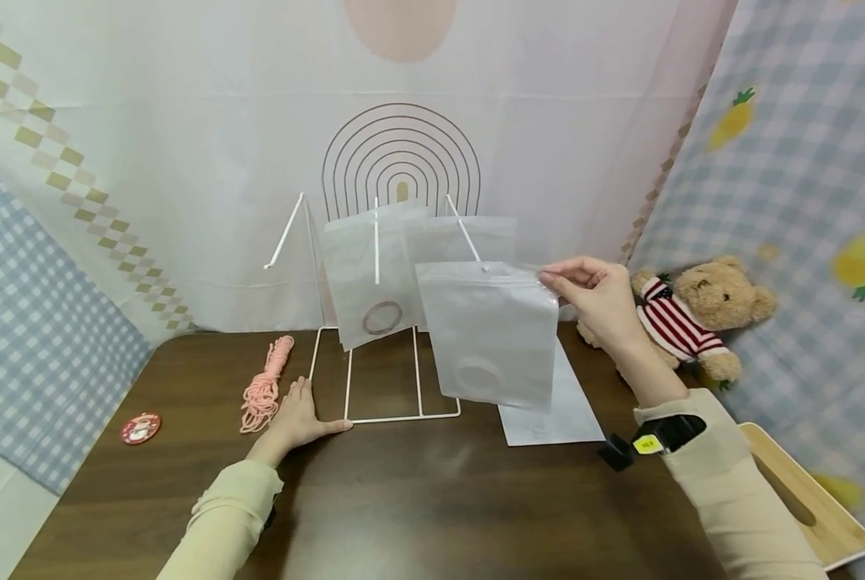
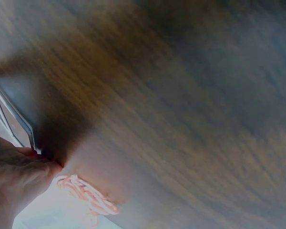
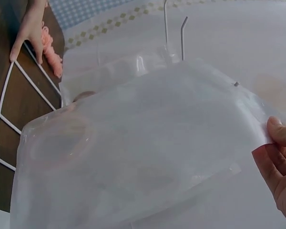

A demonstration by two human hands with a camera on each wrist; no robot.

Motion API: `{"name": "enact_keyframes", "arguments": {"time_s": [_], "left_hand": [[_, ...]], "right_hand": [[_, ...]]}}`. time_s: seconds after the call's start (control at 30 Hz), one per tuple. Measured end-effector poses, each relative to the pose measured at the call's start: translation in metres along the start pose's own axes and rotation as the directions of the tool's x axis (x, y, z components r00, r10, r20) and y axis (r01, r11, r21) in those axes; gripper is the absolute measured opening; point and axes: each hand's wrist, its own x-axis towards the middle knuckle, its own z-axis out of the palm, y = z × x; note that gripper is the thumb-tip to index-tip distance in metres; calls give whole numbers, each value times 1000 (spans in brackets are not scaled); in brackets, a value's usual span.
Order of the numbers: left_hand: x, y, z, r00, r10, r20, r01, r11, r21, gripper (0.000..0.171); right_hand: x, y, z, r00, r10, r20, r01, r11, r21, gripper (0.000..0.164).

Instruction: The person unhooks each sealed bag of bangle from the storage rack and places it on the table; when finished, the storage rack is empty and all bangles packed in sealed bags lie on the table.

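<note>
A white wire rack point(image 1: 385, 420) with several upright prongs stands on the table. My left hand point(image 1: 298, 415) rests at its front left corner, thumb and fingers spread and touching the base wire. My right hand point(image 1: 602, 302) pinches the top right corner of a frosted zip bag point(image 1: 494, 338). The right prong's tip point(image 3: 236, 84) pokes through the bag near its top edge, and a faint ring shape shows inside. Another frosted bag point(image 1: 363, 266) with a brownish ring point(image 1: 382, 317) hangs behind the middle prong. A further frosted bag point(image 1: 501, 229) hangs farther back.
A pink rope bundle point(image 1: 262, 399) lies left of the rack, with a round red badge point(image 1: 141, 428) beyond it. At the right are a flat white bag or sheet point(image 1: 573, 415), a teddy bear point(image 1: 701, 310) and a wooden tray point(image 1: 831, 515). Curtains enclose the table.
</note>
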Motion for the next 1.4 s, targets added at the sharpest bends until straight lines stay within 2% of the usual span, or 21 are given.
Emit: {"name": "enact_keyframes", "arguments": {"time_s": [0.17,0.3,0.4,0.47,0.57,0.73,0.93,1.07,1.23,1.33,1.4], "left_hand": [[1,0,0,1000,-3,2,3,1000,2,117],[2,-1,1,1000,-1,4,1,1000,10,117],[2,-1,3,1000,-1,8,1,1000,9,116],[2,-2,3,1000,0,11,0,1000,7,117],[3,-3,2,1000,-1,13,1,1000,3,117],[2,-1,0,1000,-6,11,6,1000,-2,118],[2,-1,0,1000,-8,25,8,1000,3,117],[3,-1,0,1000,-5,21,5,1000,-1,119],[4,-2,1,1000,-5,23,5,1000,-22,119],[3,-2,0,1000,-8,29,8,1000,-24,118],[3,-1,-1,999,-11,31,12,1000,-21,116]], "right_hand": [[-13,-3,-7,999,22,30,-24,997,70,9],[-30,1,-19,996,33,80,-44,989,141,15],[-46,7,-31,991,44,124,-64,986,156,20],[-56,14,-39,986,74,150,-100,980,170,24],[-71,31,-53,967,173,185,-208,960,187,26],[-85,69,-73,896,399,193,-432,884,179,20],[-101,115,-85,792,572,213,-597,798,78,15],[-110,135,-86,734,633,244,-632,769,-94,5],[-118,153,-86,658,716,234,-666,698,-263,30],[-123,160,-85,616,751,236,-684,659,-312,37],[-127,164,-85,596,762,253,-682,647,-341,38]]}}
